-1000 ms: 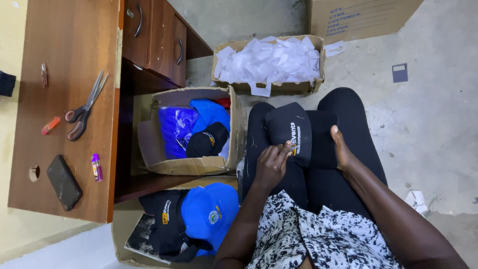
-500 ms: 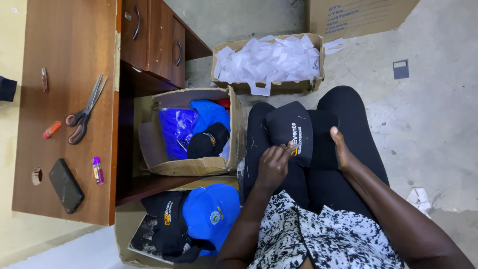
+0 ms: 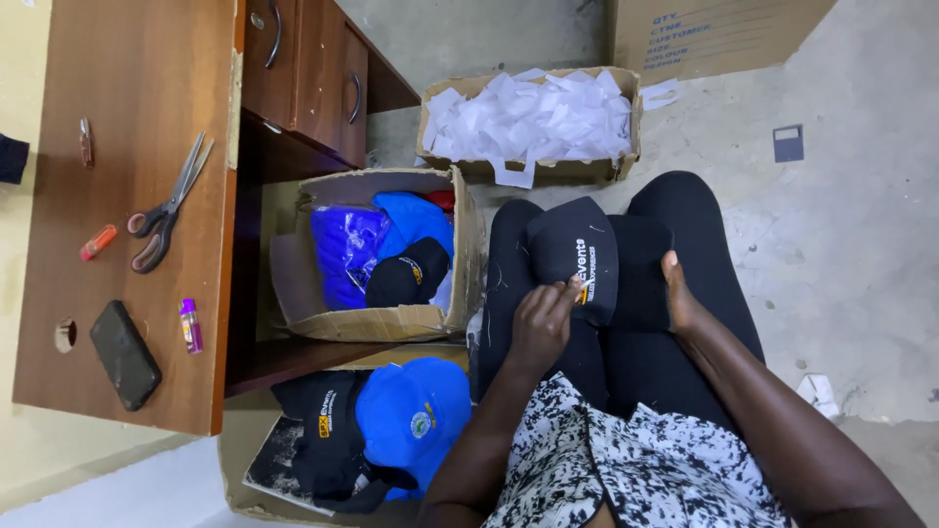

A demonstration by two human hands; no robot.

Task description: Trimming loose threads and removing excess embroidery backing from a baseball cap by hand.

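On the lap, black cap unmoved, both hands as before.

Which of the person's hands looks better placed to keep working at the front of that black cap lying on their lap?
Probably the left hand: its fingertips already touch the printed front of the black fabric cap. The right hand only steadies the cap's far edge.
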